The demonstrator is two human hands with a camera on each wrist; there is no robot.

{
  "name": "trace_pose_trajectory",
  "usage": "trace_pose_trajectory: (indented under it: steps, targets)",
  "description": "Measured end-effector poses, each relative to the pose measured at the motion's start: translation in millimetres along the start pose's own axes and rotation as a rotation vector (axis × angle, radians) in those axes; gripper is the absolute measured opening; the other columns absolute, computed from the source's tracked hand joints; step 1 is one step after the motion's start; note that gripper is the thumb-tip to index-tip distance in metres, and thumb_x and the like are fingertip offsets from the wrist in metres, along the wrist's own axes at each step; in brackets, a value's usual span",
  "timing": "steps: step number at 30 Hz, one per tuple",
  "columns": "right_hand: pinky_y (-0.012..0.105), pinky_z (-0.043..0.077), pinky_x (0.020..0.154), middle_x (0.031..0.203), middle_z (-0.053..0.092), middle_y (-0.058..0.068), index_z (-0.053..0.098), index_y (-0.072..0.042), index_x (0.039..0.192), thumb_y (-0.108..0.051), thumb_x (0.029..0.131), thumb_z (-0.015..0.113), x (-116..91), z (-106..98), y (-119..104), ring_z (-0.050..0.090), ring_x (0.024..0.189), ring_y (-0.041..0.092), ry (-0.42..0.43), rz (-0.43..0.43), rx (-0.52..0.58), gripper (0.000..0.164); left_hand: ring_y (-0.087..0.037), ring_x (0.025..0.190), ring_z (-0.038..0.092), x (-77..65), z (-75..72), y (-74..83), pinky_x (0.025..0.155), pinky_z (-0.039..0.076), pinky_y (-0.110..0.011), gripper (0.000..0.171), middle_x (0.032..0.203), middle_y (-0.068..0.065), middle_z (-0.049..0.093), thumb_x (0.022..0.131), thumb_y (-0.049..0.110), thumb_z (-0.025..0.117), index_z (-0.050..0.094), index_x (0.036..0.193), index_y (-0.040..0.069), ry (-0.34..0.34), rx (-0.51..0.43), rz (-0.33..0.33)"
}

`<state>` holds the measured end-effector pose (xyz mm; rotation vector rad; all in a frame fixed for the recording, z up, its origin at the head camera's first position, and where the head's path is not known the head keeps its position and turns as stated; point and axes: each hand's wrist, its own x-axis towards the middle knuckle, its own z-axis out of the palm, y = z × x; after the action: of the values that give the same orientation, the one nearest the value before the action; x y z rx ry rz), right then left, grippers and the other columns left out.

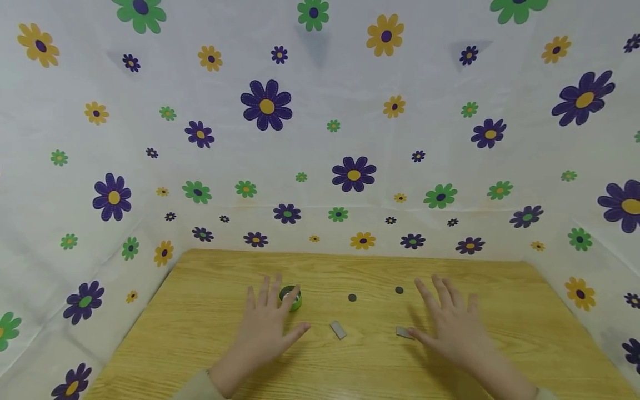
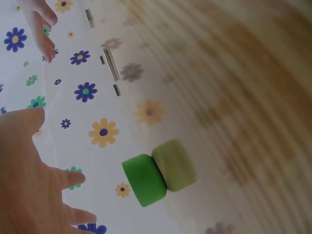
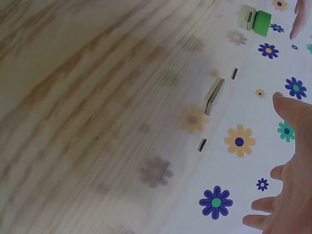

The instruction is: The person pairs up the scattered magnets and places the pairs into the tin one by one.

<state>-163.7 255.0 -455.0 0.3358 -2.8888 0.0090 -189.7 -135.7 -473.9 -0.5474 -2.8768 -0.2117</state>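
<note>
Both hands hover over the wooden table with fingers spread and nothing held. My left hand (image 1: 267, 322) is nearest a small green round container (image 1: 296, 301), whose rim its index finger overlaps in the head view. That container (image 2: 144, 180) stands upright in the left wrist view, beyond the fingers. My right hand (image 1: 455, 325) has its thumb tip overlapping one end of a grey rectangular piece (image 1: 403, 332). Another grey rectangular piece (image 1: 338, 330) lies between the hands. Farther back sit two small dark discs, one left (image 1: 352, 298) and one right (image 1: 399, 290).
The light wooden table (image 1: 210, 300) has a glossy surface that mirrors the things on it. A white flower-printed sheet (image 1: 310, 150) rises behind the table's back edge and along both sides.
</note>
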Motion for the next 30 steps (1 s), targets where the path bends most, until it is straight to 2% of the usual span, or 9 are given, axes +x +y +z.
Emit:
trace_pose_trajectory:
  steps: [5, 13, 16, 22, 30]
  targets:
    - [0.085, 0.034, 0.109, 0.163, 0.041, 0.030, 0.035, -0.014, 0.165, -0.074, 0.089, 0.069, 3, 2, -6, 0.043, 0.147, 0.053, -0.005, -0.004, 0.027, 0.102, -0.053, 0.158, 0.028, 3.3, 3.2, 6.8, 0.125, 0.023, -0.075, 0.079, 0.171, -0.025, 0.031, 0.099, 0.067, 0.059, 0.045, 0.162, 0.021, 0.002, -0.022, 0.027]
    - [0.079, 0.043, 0.107, 0.152, 0.052, 0.029, 0.046, -0.010, 0.159, -0.068, 0.089, 0.074, 3, 7, -12, 0.055, 0.135, 0.052, 0.030, -0.036, 0.059, 0.095, -0.050, 0.157, 0.031, 8.5, 3.7, 17.8, 0.127, 0.028, -0.066, 0.078, 0.169, -0.028, 0.033, 0.101, 0.061, 0.060, 0.046, 0.161, 0.013, -0.035, -0.068, 0.088]
    - [0.074, 0.046, 0.107, 0.149, 0.055, 0.029, 0.048, -0.009, 0.158, -0.065, 0.089, 0.076, 3, 8, -12, 0.057, 0.132, 0.050, 0.040, -0.037, 0.074, 0.093, -0.050, 0.155, 0.035, 10.8, 4.9, 21.0, 0.126, 0.031, -0.064, 0.076, 0.167, -0.029, 0.037, 0.102, 0.060, 0.060, 0.049, 0.159, 0.011, -0.025, -0.065, 0.110]
    - [0.067, 0.051, 0.105, 0.141, 0.060, 0.027, 0.051, -0.005, 0.155, -0.060, 0.090, 0.078, 3, 11, -11, 0.059, 0.128, 0.047, 0.049, -0.043, 0.111, 0.089, -0.046, 0.153, 0.041, 16.6, 6.7, 26.0, 0.124, 0.039, -0.059, 0.074, 0.164, -0.026, 0.043, 0.102, 0.061, 0.060, 0.053, 0.155, 0.010, -0.015, -0.031, 0.152]
    - [0.059, 0.055, 0.104, 0.133, 0.065, 0.022, 0.058, -0.004, 0.148, -0.056, 0.093, 0.077, 2, 16, -5, 0.063, 0.123, 0.041, 0.031, -0.056, 0.160, 0.078, -0.038, 0.151, 0.045, 26.2, 10.3, 31.1, 0.124, 0.041, -0.052, 0.067, 0.160, -0.018, 0.050, 0.101, 0.058, 0.064, 0.058, 0.150, 0.013, -0.033, -0.032, 0.211]
